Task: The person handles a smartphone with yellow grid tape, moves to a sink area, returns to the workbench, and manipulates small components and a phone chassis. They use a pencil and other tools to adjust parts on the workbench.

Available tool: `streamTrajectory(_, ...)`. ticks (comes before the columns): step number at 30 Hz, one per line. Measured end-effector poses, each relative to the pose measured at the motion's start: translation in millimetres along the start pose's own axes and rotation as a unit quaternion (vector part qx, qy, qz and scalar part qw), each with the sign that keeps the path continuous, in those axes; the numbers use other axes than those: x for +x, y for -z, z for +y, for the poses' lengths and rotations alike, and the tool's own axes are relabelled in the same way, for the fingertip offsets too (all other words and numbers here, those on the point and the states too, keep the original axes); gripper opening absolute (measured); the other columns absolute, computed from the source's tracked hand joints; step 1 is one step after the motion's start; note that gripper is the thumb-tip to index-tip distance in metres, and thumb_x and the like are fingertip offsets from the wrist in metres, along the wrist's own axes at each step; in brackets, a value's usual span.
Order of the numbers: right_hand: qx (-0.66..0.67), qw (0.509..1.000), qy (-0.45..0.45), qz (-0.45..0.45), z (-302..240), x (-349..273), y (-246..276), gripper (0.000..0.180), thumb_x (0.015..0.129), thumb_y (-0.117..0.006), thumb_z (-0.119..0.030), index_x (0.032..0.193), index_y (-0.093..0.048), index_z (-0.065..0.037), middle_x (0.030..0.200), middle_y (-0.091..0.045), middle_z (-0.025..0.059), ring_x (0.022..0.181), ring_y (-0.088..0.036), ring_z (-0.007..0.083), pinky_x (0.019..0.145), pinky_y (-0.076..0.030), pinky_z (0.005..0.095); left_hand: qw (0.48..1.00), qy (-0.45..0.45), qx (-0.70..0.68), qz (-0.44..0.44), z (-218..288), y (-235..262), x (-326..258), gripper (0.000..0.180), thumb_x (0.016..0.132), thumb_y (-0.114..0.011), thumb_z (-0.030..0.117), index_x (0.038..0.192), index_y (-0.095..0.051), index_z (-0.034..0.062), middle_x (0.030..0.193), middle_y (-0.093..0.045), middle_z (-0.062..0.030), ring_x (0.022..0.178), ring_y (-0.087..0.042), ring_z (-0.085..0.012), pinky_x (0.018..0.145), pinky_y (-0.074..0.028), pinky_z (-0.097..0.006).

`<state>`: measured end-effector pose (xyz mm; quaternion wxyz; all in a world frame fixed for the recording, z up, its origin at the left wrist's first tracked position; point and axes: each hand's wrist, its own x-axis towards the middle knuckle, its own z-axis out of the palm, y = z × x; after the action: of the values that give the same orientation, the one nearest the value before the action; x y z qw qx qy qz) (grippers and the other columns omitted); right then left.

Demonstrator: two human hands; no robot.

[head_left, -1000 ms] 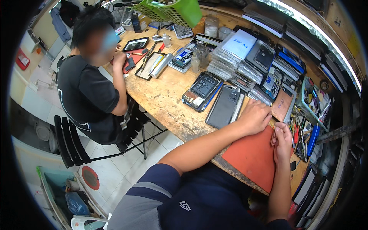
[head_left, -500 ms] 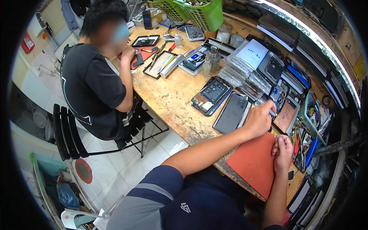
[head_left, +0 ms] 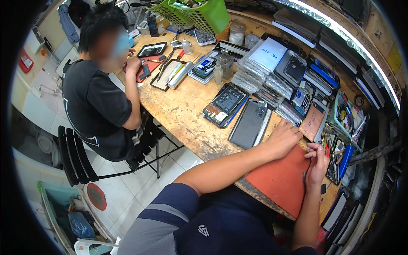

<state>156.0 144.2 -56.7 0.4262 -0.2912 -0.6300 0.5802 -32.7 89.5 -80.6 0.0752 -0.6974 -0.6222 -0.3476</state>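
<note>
My left hand (head_left: pixel 285 139) reaches across the far edge of a red-orange mat (head_left: pixel 276 178), its fingers bent down and closed; whatever lies beneath its fingertips is hidden. Curled over the mat's right side is my right hand (head_left: pixel 317 166), thumb and fingers drawn together; I cannot make out anything between them. A small dark piece (head_left: pixel 304 177) shows beside the right palm. Left of my left hand lies a dark phone (head_left: pixel 250 123), back up with its camera block at the far end. Just beyond my left fingers are clear-wrapped flat parts (head_left: pixel 289 114) and a copper-coloured panel (head_left: pixel 312 121).
An opened phone (head_left: pixel 226 104), stacked bubble-wrapped packs (head_left: pixel 248 70) and bottles (head_left: pixel 219 73) stand farther back. A green tool basket (head_left: pixel 346 121) and loose tools (head_left: pixel 335 155) crowd the right. A co-worker (head_left: pixel 100 97) sits left, hands over another red mat. A green basket (head_left: pixel 204 17) hangs above.
My left hand has come down from beside the wrapped parts toward the mat and my right hand. The right fingers have shifted slightly, and the small dark piece now shows. The whole view has moved a little.
</note>
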Motion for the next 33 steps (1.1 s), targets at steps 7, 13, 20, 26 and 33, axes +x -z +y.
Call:
streamTrajectory(7, 0.003, 1.000, 0.007, -0.006, -3, -2, 0, 0.048, 0.104, -0.045, -0.015, 0.070, -0.069, 0.009, 0.110, -0.067, 0.0138, 0.097, -0.057, 0.0164, 0.089, -0.044, 0.0300, 0.993, 0.038, -0.094, 0.056, 0, 12, 5, 0.010, 0.083, -0.066, 0.011, 0.090, -0.068, 0.0039, 0.085, -0.070, -0.0130, 0.089, -0.067, -0.0325, 0.090, -0.043, -0.044)
streamTrajectory(13, -0.093, 0.994, 0.057, -0.019, 0, -3, -6, 0.033, 0.103, -0.049, -0.014, 0.087, -0.069, 0.006, 0.094, -0.064, 0.0073, 0.075, -0.053, 0.0109, 0.067, -0.044, 0.0270, 0.986, 0.073, -0.123, 0.092, -6, 22, 9, 0.010, 0.087, -0.064, 0.011, 0.093, -0.067, 0.0033, 0.087, -0.070, -0.0140, 0.090, -0.067, -0.0335, 0.091, -0.045, -0.045)
streamTrajectory(20, -0.092, 0.995, 0.008, -0.025, 3, -6, -14, 0.013, 0.102, -0.058, -0.012, 0.103, -0.065, -0.001, 0.079, -0.058, -0.0011, 0.069, -0.052, 0.0055, 0.062, -0.043, 0.0216, 0.924, 0.184, -0.264, 0.209, -10, 24, 19, 0.022, 0.091, -0.061, 0.005, 0.112, -0.063, -0.0013, 0.098, -0.071, -0.0217, 0.096, -0.069, -0.0384, 0.083, -0.055, -0.048)
streamTrajectory(26, -0.088, 0.996, -0.002, -0.032, 7, -6, -14, 0.009, 0.101, -0.060, -0.008, 0.103, -0.065, -0.002, 0.078, -0.058, -0.0028, 0.067, -0.052, 0.0040, 0.059, -0.042, 0.0206, 0.920, 0.219, -0.215, 0.243, -14, 42, 16, 0.030, 0.081, -0.051, -0.003, 0.108, -0.061, -0.0002, 0.107, -0.072, -0.0190, 0.102, -0.069, -0.0374, 0.090, -0.054, -0.044)
streamTrajectory(33, -0.115, 0.991, -0.048, -0.043, 11, -3, -10, 0.008, 0.101, -0.060, -0.008, 0.101, -0.064, -0.001, 0.082, -0.059, -0.0026, 0.068, -0.052, 0.0039, 0.061, -0.042, 0.0203, 0.924, 0.188, -0.226, 0.245, -19, 46, 22, 0.016, 0.082, -0.052, -0.001, 0.094, -0.062, 0.0048, 0.096, -0.065, -0.0150, 0.089, -0.065, -0.0392, 0.079, -0.052, -0.047)
